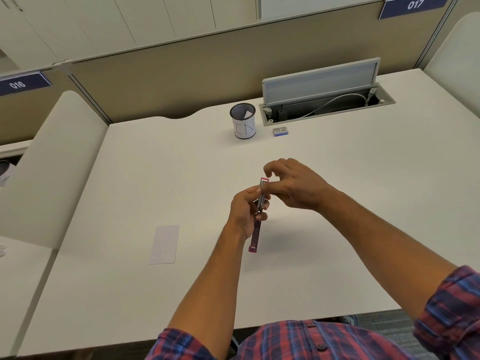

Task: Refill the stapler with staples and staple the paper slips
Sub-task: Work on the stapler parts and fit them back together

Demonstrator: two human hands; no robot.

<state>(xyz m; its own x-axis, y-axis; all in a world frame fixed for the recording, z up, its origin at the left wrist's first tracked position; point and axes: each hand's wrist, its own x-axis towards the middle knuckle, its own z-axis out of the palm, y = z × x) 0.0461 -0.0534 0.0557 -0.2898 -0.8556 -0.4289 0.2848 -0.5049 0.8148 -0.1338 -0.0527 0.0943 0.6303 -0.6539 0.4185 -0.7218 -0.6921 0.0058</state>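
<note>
Head view: left hand point(244, 211) grips pink stapler point(259, 211) mid-body, swung open above desk point(130, 178), likely exposing channel for loading. Right hand point(293, 185) pinches at stapler's far end; staples there indiscernible. Staple box point(280, 131) well beyond stapler; paper slip point(165, 244) left of stapler.

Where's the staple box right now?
In the head view, the staple box sits at the far side of the desk, just right of the mesh cup marked "IN" and in front of the open cable tray.
</note>
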